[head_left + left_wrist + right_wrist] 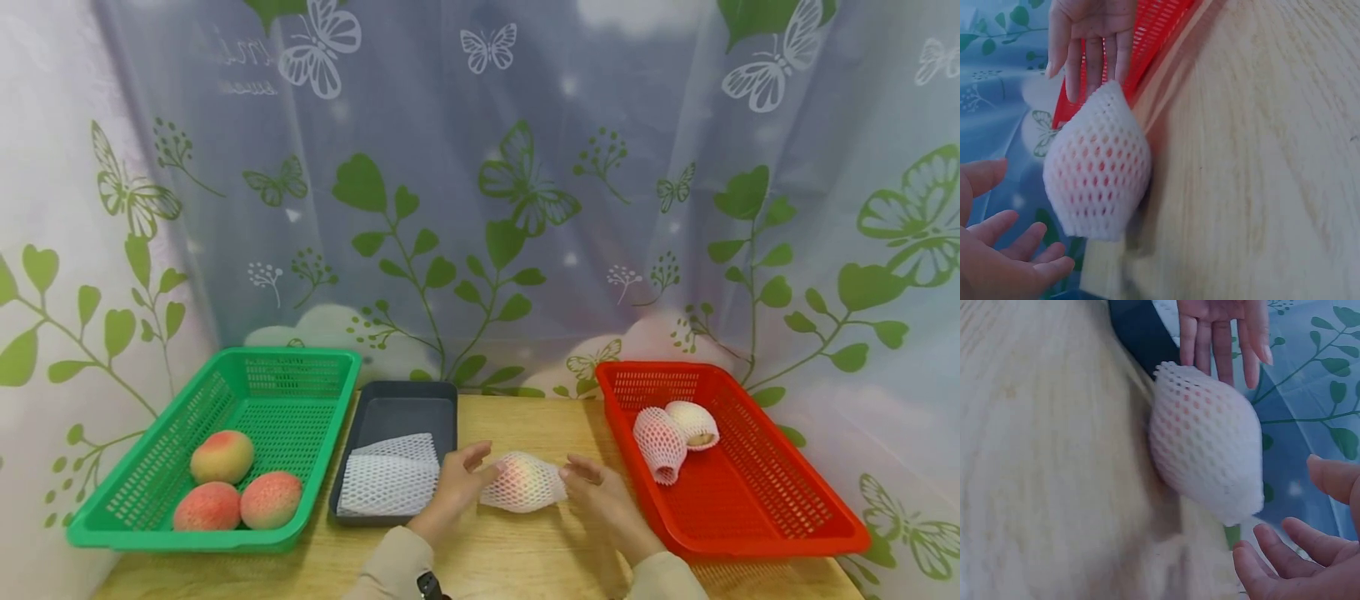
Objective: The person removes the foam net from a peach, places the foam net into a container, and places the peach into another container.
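A peach in a white foam net sleeve (pixel 521 483) lies on the wooden table between my two hands. The sleeve covers the fruit and narrows at both ends; red and yellow skin shows through the mesh. My left hand (pixel 462 486) is at its left end, fingers spread and loosely bent. On the other side, my right hand (pixel 600 500) has its fingertips right at the sleeve's right end. In the left wrist view, a gap shows between my left fingers (pixel 1027 240) and the sleeve. The right wrist view likewise shows my right fingers (pixel 1279 550) apart from it.
At the left, a green basket (pixel 333 433) holds several bare peaches (pixel 272 500). Beside it, a dark grey tray (pixel 405 408) carries white foam net sleeves (pixel 390 479). The red basket (pixel 757 525) on the right contains two sleeved fruits (pixel 660 444). A printed curtain (pixel 465 108) hangs behind.
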`<action>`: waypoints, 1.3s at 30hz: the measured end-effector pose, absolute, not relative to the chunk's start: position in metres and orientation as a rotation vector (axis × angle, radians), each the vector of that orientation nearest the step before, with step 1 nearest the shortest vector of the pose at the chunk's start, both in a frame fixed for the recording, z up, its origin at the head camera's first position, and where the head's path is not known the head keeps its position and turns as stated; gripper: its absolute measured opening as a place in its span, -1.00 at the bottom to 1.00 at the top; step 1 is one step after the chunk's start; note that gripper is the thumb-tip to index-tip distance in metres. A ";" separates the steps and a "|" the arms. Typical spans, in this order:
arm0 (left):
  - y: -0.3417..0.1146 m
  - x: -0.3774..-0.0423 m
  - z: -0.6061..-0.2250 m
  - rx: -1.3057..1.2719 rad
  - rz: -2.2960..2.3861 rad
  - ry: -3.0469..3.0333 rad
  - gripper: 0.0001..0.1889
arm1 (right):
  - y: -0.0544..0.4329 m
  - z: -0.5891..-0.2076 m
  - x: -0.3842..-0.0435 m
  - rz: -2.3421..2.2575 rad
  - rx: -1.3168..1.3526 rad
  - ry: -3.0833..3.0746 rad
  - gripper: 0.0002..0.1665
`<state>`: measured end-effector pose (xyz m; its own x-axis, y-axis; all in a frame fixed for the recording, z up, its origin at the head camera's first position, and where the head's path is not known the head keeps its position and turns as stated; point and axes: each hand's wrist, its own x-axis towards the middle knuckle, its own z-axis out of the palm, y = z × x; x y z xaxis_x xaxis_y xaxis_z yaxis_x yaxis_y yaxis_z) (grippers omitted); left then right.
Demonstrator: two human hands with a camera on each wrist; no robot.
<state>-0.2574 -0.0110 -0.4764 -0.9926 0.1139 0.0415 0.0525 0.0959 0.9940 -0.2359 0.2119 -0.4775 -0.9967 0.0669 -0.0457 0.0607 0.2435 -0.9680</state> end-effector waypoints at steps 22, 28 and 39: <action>-0.065 -0.257 -0.448 0.158 2.067 2.335 -0.38 | 0.243 -0.430 -0.229 1.863 -0.019 -2.500 -0.31; -0.079 -0.252 -0.447 0.126 2.086 2.345 -0.36 | 0.251 -0.425 -0.221 1.850 0.008 -2.529 -0.29; -0.098 -0.247 -0.447 0.058 2.068 2.403 -0.35 | 0.262 -0.421 -0.213 1.857 0.015 -2.512 -0.30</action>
